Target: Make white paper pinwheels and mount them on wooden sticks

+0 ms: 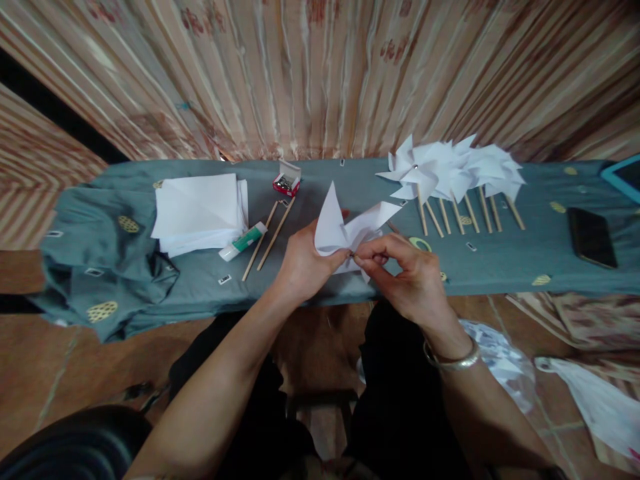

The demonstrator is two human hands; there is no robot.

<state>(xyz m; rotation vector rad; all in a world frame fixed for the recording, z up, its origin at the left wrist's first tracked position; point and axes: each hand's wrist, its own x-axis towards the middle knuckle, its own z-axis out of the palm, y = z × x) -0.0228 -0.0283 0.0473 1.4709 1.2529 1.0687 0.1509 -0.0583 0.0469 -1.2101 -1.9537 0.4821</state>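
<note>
A folded white paper pinwheel [331, 223] is between my two hands, above the front edge of the table. My left hand [303, 263] is closed on its left side, with the thumb near the centre. My right hand [407, 270] pinches at the middle of the paper; a tiny dark thing shows between the fingertips, too small to name. Just right of my right hand lie scissors with a green-and-white handle [420, 245], partly hidden. Two wooden sticks [277, 233] and a green-and-white glue stick [243, 241] lie to the left.
Behind the sticks stands an open red box of small metal pins [287, 180]. A stack of white paper [197, 210] lies at left. Several finished pinwheels on sticks [450, 170] overlap at back right. A phone [593, 238] and a blue-edged device [623, 179] lie far right on the grey-green cloth [510, 267].
</note>
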